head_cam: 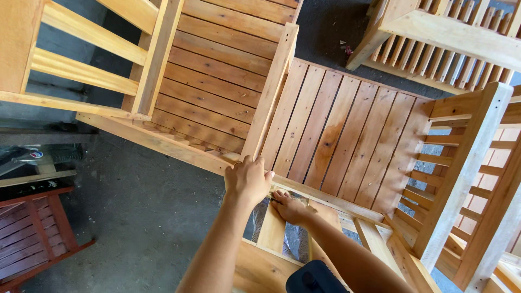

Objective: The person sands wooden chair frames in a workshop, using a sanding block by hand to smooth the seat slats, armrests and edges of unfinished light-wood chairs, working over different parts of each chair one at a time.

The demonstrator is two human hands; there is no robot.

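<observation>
While gripping: hands (266, 192) on wooden frame (325, 198)

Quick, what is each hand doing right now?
Left hand: curled over the front rail of the wooden bench, gripping it.
Right hand: fingers spread flat under that rail, holding nothing.

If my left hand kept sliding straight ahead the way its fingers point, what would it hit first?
The left hand sits at the foot of the sloping armrest board, so it would probably ride straight up along that board. Depth is hard to judge from above.
</observation>
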